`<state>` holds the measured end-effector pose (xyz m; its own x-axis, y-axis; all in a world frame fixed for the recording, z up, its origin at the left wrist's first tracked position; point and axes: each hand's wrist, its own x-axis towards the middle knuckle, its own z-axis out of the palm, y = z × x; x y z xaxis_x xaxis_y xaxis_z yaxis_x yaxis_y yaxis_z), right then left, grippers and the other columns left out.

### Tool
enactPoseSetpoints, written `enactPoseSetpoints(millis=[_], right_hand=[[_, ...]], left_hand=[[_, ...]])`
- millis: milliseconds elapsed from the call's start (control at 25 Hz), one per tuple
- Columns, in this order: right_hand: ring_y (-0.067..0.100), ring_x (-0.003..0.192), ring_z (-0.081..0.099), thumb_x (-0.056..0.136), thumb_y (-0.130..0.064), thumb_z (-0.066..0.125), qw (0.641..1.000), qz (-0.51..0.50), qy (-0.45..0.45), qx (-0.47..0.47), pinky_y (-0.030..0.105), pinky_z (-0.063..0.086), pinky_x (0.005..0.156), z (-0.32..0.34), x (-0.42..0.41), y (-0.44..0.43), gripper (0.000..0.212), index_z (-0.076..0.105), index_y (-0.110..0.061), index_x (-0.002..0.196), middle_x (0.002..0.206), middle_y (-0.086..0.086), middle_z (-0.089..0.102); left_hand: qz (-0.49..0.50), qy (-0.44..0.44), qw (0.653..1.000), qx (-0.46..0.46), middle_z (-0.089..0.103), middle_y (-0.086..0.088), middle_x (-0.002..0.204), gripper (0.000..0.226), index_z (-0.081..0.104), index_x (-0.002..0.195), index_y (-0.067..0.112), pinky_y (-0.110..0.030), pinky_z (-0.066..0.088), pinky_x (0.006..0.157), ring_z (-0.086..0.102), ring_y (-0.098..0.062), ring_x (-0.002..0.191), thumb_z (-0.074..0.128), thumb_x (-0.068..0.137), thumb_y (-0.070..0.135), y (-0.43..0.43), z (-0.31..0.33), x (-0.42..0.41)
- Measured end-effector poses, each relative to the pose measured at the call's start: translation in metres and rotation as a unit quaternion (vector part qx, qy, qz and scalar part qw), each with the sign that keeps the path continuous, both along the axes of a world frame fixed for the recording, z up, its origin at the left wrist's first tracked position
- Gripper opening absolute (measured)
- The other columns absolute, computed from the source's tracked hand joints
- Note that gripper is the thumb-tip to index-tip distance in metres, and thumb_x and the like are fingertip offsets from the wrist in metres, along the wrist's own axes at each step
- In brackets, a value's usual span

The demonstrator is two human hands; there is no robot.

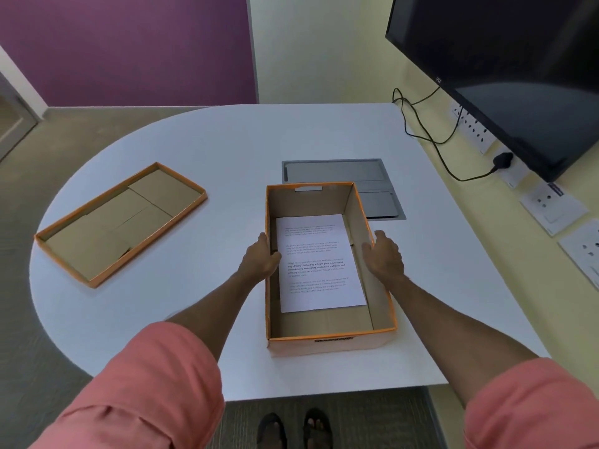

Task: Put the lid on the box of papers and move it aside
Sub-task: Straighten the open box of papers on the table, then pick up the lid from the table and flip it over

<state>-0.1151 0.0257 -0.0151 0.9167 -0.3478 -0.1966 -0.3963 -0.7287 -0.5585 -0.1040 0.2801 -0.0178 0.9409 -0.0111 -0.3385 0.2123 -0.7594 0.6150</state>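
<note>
An open orange-edged cardboard box [363, 241] stands on the white table [227, 150], just right of centre, with a printed sheet of paper [319, 264] lying flat inside. Its lid [120, 223] rests upside down on the table's left side, well apart from the box. My left hand [261, 259] presses against the box's left wall, fingers curled over the rim. Against the right wall sits my right hand [384, 254], thumb on the rim. Both hands grip the box from its two long sides.
A grey metal cable hatch [340, 171] is set into the table just behind the box. A black monitor [518, 69] hangs on the right wall above sockets, with a black cable [431, 137] trailing over the table's far right edge.
</note>
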Motion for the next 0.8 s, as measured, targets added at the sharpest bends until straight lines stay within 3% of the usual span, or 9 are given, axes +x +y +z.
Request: enactPoseSetpoints(millis=[120, 240, 480, 800], right_hand=[[0.034, 0.14, 0.037, 0.098, -0.042, 0.042, 0.977, 0.116, -0.059, -0.17, 0.05, 0.031, 0.115, 0.008, 0.007, 0.015, 0.058, 0.037, -0.008, 0.145, 0.15, 0.016, 0.042], [0.03, 0.151, 0.015, 0.098, -0.054, 0.031, 0.952, 0.185, -0.064, -0.235, 0.051, 0.011, 0.121, 0.013, 0.015, 0.032, 0.07, 0.023, -0.012, 0.154, 0.162, 0.012, 0.022], [0.029, 0.153, -0.003, 0.096, -0.06, 0.024, 0.934, 0.248, -0.085, -0.242, 0.051, -0.002, 0.123, 0.018, 0.029, 0.07, 0.076, 0.005, -0.019, 0.157, 0.166, 0.012, 0.005], [0.03, 0.153, 0.0, 0.095, -0.063, 0.023, 0.914, 0.323, -0.111, -0.219, 0.053, -0.002, 0.121, 0.033, 0.047, 0.147, 0.078, 0.009, -0.018, 0.157, 0.165, 0.013, 0.007]], left_hand=[[-0.059, -0.051, 0.988, 0.133, 0.017, -0.013, 0.161, 0.073, 0.01, 0.154, 0.011, -0.055, 0.022, 0.117, 0.023, -0.034, 0.146, 0.043, 0.097, 0.043, 0.005, 0.009, 0.001], [-0.076, -0.075, 0.972, 0.211, 0.006, -0.011, 0.164, 0.072, 0.006, 0.155, 0.013, -0.055, 0.01, 0.12, 0.008, -0.032, 0.15, 0.032, 0.099, 0.049, 0.012, 0.021, 0.003], [-0.06, -0.106, 0.958, 0.259, -0.002, -0.008, 0.164, 0.074, 0.002, 0.155, 0.016, -0.056, -0.005, 0.118, -0.005, -0.029, 0.151, 0.025, 0.097, 0.056, 0.043, 0.036, 0.004], [-0.002, -0.117, 0.955, 0.272, 0.0, -0.007, 0.164, 0.074, 0.006, 0.155, 0.018, -0.059, -0.004, 0.116, 0.0, -0.03, 0.151, 0.027, 0.096, 0.058, 0.105, 0.047, -0.006]])
